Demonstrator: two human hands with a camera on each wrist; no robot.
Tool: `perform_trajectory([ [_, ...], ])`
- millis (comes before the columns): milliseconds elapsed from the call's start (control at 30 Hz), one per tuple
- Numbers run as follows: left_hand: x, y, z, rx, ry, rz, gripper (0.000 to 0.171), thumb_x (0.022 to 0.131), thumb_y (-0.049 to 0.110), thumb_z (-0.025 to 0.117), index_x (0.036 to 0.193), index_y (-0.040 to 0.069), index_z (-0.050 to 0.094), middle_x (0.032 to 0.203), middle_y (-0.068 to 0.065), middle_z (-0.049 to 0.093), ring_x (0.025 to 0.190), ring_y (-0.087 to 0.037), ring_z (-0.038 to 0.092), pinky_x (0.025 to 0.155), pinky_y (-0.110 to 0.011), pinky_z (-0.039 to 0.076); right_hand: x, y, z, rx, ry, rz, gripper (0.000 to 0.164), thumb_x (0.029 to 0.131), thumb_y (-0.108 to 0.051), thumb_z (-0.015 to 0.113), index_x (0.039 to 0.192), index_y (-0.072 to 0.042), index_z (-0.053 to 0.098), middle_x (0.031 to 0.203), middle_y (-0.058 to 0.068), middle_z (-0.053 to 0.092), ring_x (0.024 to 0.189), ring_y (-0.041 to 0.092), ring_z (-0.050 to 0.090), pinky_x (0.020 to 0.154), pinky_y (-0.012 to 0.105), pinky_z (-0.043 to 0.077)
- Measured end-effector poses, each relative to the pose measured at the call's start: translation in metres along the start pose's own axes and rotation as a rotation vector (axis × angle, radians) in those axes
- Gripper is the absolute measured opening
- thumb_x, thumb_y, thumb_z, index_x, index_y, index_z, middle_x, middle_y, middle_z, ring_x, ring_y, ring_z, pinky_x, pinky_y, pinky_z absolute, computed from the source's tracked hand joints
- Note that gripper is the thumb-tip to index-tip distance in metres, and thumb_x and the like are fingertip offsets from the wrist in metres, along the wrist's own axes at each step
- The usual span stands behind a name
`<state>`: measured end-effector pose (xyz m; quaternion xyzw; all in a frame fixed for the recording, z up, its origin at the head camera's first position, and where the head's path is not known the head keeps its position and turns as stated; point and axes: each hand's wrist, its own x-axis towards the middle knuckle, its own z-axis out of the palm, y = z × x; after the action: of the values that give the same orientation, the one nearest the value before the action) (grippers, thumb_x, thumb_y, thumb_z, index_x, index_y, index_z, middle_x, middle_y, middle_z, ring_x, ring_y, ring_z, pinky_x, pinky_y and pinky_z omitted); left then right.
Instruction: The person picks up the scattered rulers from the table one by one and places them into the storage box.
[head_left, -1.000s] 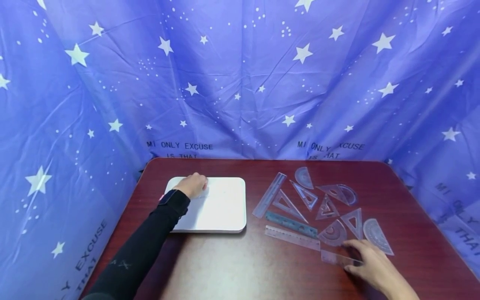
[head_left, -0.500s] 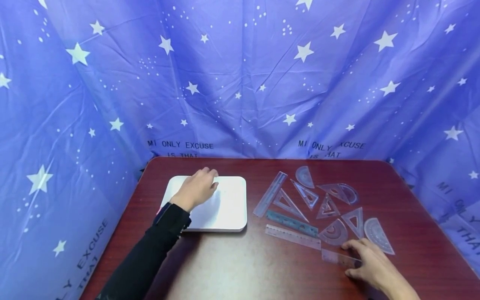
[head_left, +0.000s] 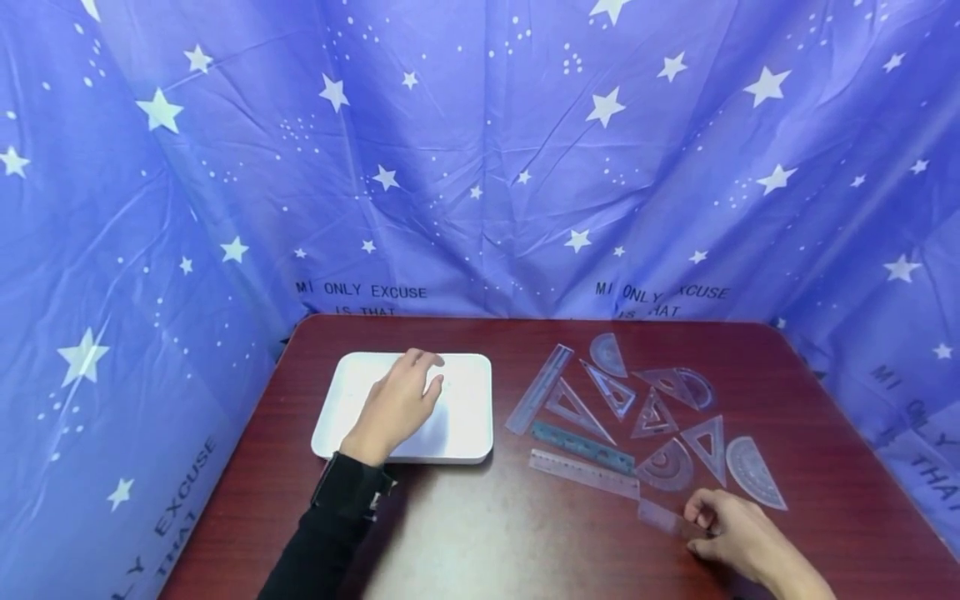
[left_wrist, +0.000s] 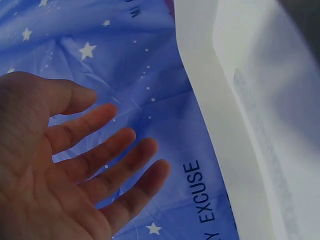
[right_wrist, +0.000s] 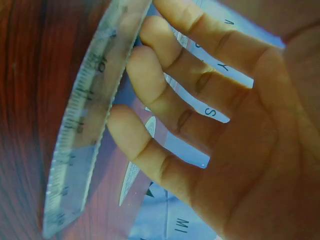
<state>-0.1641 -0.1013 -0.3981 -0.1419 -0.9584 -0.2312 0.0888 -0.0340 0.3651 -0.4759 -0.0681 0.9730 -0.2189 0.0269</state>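
At the table's right front, my right hand (head_left: 738,533) pinches a clear ruler (head_left: 658,517) between thumb and fingers. In the right wrist view that ruler (right_wrist: 82,125) runs along the fingertips, its scale facing the camera. Over the white tray (head_left: 468,417), my left hand (head_left: 401,400) hovers with relaxed fingers and holds nothing. The left wrist view shows its fingers spread apart beside the tray's wall (left_wrist: 205,90). A faint ruler-like strip (left_wrist: 265,145) lies inside the tray.
Right of the tray lie a clear ruler (head_left: 585,475), a teal ruler (head_left: 583,448) and a slanted ruler (head_left: 540,390). Several set squares (head_left: 576,412) and protractors (head_left: 753,473) spread beyond them. A starry blue curtain (head_left: 487,208) surrounds the reddish-brown table (head_left: 465,542).
My left hand has moved from the tray's far left toward its middle and nearer, its fingers loosening. My right fingers have closed on the ruler and tilted it slightly.
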Motion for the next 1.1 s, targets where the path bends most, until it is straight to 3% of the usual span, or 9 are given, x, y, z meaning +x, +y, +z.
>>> perform_trajectory([
  [167, -0.012, 0.007, 0.004, -0.062, 0.085, -0.014, 0.028, 0.107, 0.020, 0.062, 0.132, 0.010, 0.070, 0.131, -0.011, 0.070, 0.121, -0.031, 0.070, 0.087, -0.053, 0.063, 0.002, -0.004, -0.001, -0.039, -0.047, 0.048, 0.039, 0.063, -0.013, 0.089, 0.085, -0.022, 0.058, 0.080, -0.011, 0.055, 0.070, -0.004, 0.044, 0.063, 0.025, 0.041],
  [267, -0.017, 0.013, 0.006, -0.102, 0.141, -0.016, 0.026, 0.106, 0.018, 0.064, 0.129, 0.010, 0.072, 0.128, -0.011, 0.071, 0.115, -0.030, 0.072, 0.086, -0.051, 0.063, 0.002, -0.008, -0.002, -0.060, -0.032, 0.047, 0.038, 0.062, -0.014, 0.088, 0.084, -0.022, 0.058, 0.079, -0.011, 0.056, 0.070, -0.004, 0.045, 0.063, 0.024, 0.042],
  [500, -0.025, 0.030, 0.015, -0.161, 0.222, -0.010, 0.025, 0.104, 0.016, 0.065, 0.127, 0.010, 0.073, 0.124, -0.010, 0.073, 0.108, -0.027, 0.074, 0.084, -0.047, 0.063, 0.010, -0.022, -0.016, 0.021, 0.012, -0.054, 0.035, 0.068, -0.013, 0.091, 0.088, -0.020, 0.062, 0.079, -0.014, 0.060, 0.073, -0.008, 0.053, 0.066, 0.022, 0.053],
  [600, -0.026, 0.038, 0.022, -0.232, 0.231, -0.006, 0.026, 0.103, 0.014, 0.065, 0.128, 0.009, 0.072, 0.124, -0.009, 0.073, 0.106, -0.027, 0.074, 0.086, -0.045, 0.063, 0.020, -0.035, -0.025, 0.057, 0.029, -0.112, 0.035, 0.070, -0.011, 0.092, 0.092, -0.018, 0.066, 0.082, -0.013, 0.062, 0.074, -0.008, 0.055, 0.067, 0.022, 0.054],
  [867, -0.030, 0.066, 0.045, -0.638, 0.186, 0.004, 0.031, 0.103, 0.005, 0.061, 0.133, 0.004, 0.068, 0.114, -0.011, 0.074, 0.100, -0.023, 0.075, 0.083, -0.030, 0.064, 0.055, -0.089, -0.049, 0.096, 0.155, -0.244, 0.036, 0.075, -0.006, 0.092, 0.106, -0.013, 0.074, 0.093, -0.008, 0.070, 0.082, 0.000, 0.065, 0.072, 0.026, 0.061],
  [1100, -0.039, 0.100, 0.062, -0.892, 0.010, -0.063, 0.034, 0.106, 0.017, 0.062, 0.140, 0.008, 0.064, 0.121, -0.010, 0.076, 0.112, -0.024, 0.074, 0.093, -0.025, 0.061, 0.080, -0.142, -0.047, 0.144, 0.265, -0.281, 0.039, 0.082, -0.005, 0.088, 0.119, -0.005, 0.074, 0.095, -0.003, 0.073, 0.082, 0.008, 0.068, 0.072, 0.029, 0.061],
])
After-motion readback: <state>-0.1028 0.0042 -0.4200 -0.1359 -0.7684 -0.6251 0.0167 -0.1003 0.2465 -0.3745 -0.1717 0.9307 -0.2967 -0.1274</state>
